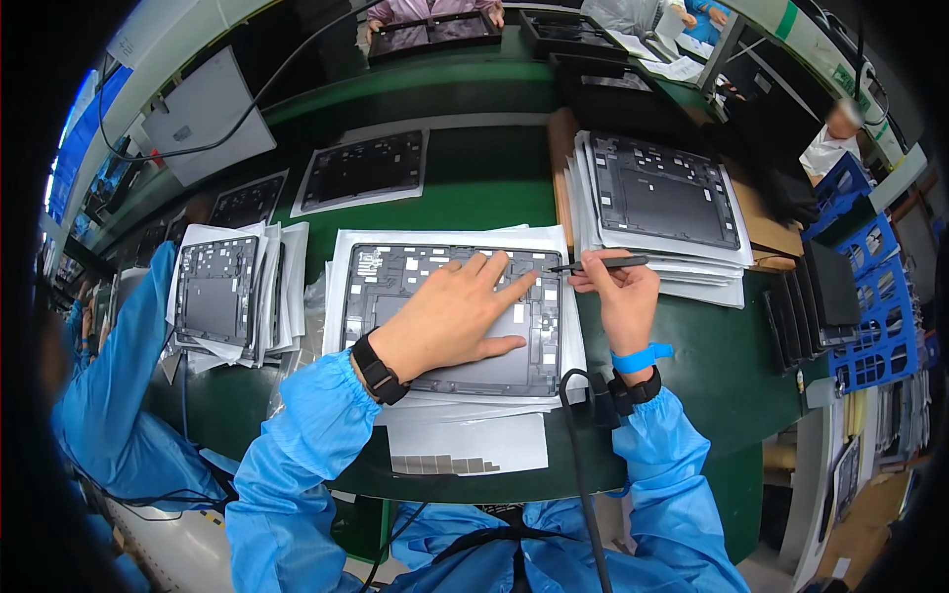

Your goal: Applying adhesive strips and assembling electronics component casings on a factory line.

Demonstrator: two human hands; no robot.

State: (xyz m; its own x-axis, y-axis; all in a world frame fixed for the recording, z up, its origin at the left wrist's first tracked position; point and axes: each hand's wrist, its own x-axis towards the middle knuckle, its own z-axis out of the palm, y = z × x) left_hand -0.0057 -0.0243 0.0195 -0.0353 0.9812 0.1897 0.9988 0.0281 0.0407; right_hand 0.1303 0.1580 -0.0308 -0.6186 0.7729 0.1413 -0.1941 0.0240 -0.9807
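A dark grey tablet-like housing panel [524, 368] with many small white patches lies in front of me on white sheets [509, 237]. My left hand [455, 314] rests on the panel, fingers spread, the index finger reaching toward its upper right corner. In my right hand [625, 301] are black tweezers [567, 266], gripped between thumb and fingers. Their tips point left at that same corner, close to my left index finger; whether they touch the panel I cannot tell. A white sheet with a row of grey-brown squares [435, 465] sticks out below the panel.
Similar panels are stacked between sheets at the right [667, 198] and left [215, 292]. Another panel [363, 170] lies farther back on the green table [484, 178]. A blue rack [880, 326] stands at far right. A blue-sleeved person's arm [124, 341] reaches in from the left. A black cable [573, 445] passes near my right wrist.
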